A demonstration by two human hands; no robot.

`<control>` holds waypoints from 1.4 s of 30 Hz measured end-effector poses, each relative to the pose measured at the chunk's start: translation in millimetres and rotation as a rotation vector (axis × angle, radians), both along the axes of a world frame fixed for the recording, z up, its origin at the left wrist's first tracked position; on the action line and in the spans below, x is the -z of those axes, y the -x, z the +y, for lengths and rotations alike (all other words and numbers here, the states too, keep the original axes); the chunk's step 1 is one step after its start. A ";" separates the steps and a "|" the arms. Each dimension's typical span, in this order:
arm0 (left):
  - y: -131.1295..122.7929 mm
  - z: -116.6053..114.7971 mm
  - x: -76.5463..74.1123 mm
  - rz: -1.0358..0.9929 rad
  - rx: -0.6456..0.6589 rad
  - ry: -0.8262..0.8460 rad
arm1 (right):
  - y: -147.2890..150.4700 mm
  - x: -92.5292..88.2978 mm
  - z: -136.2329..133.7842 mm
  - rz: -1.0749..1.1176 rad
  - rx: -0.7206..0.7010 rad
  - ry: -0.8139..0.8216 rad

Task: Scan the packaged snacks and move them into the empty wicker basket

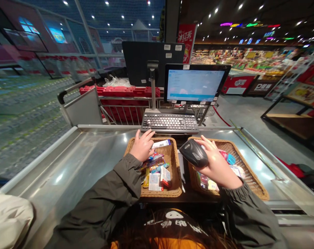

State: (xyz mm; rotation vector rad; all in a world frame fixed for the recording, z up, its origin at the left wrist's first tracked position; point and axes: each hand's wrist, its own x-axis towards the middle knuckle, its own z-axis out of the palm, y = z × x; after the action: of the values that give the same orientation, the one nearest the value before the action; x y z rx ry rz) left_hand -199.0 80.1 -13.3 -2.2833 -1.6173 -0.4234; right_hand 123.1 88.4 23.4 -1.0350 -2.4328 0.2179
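My right hand (214,162) is wrapped round a black barcode scanner (194,153), held over the left part of the right wicker basket (252,173). Small packaged goods lie in that basket, among them something with a blue cap (230,159). Over the left edge of the left wicker basket (175,183) is my left hand (142,145), its fingers stretched out and apart. Beside its thumb lies a white box with a blue end (161,143); whether they touch I cannot tell. Colourful packets (157,162) and white-and-red boxes (156,181) fill the lower part of the left basket.
Behind the baskets stand a keyboard (169,121) and a lit monitor (194,84), with a second dark screen (138,62) seen from its back. The metal counter (94,155) has raised edges. A pale cloth item (10,218) lies at the lower left.
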 end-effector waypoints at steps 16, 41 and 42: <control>32.7 -48.9 48.8 -0.020 0.075 0.363 | 11.8 8.2 -8.7 -0.030 -0.038 0.058; 44.3 -65.5 107.4 0.069 0.080 0.790 | 38.6 14.4 -26.5 -0.081 -0.265 0.198; 44.2 -65.7 107.0 0.063 0.069 0.789 | 36.7 14.3 -25.8 -0.078 -0.254 0.200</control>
State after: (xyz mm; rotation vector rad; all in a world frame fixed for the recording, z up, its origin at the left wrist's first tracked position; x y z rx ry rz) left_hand -243.3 14.4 -120.2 -2.8502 -1.9014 0.3481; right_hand 86.4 62.6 9.1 -0.8251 -2.6538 0.5244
